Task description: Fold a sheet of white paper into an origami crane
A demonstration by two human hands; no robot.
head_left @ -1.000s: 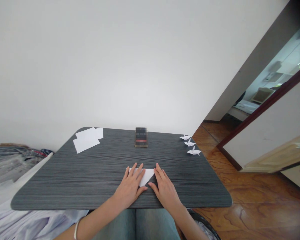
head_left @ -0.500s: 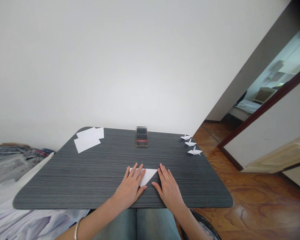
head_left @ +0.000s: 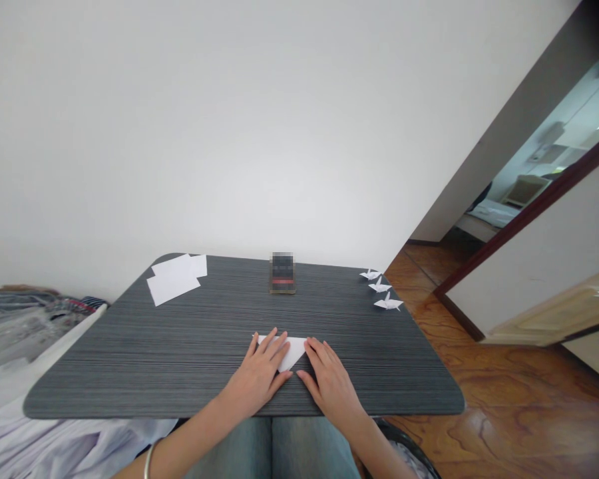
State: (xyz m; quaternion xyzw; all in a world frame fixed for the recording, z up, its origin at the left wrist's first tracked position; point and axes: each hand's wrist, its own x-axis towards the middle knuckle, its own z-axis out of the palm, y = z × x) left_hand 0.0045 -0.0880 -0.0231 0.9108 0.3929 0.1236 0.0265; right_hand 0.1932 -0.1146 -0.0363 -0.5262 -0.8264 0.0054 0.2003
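Note:
A white sheet of paper (head_left: 293, 352), folded into a triangle with its long edge away from me, lies on the dark table near its front. My left hand (head_left: 259, 369) rests flat over the left part of the paper, fingers spread, covering much of it. At the right corner, my right hand (head_left: 327, 376) touches the paper with its fingertips. Its fingers are stretched out and lie close together, the thumb held apart toward the paper's lower point.
Several white paper sheets (head_left: 174, 276) overlap at the table's back left. A pixelated upright dark object (head_left: 282, 274) is at the back middle. Three folded paper cranes (head_left: 388, 303) line the back right. Behind the table (head_left: 130, 372) rises a white wall (head_left: 279, 133); cloth (head_left: 80, 446) lies at left.
My right hand has shifted slightly left, its fingertips now over the paper's right corner. My left hand has stayed on the paper almost unmoved.

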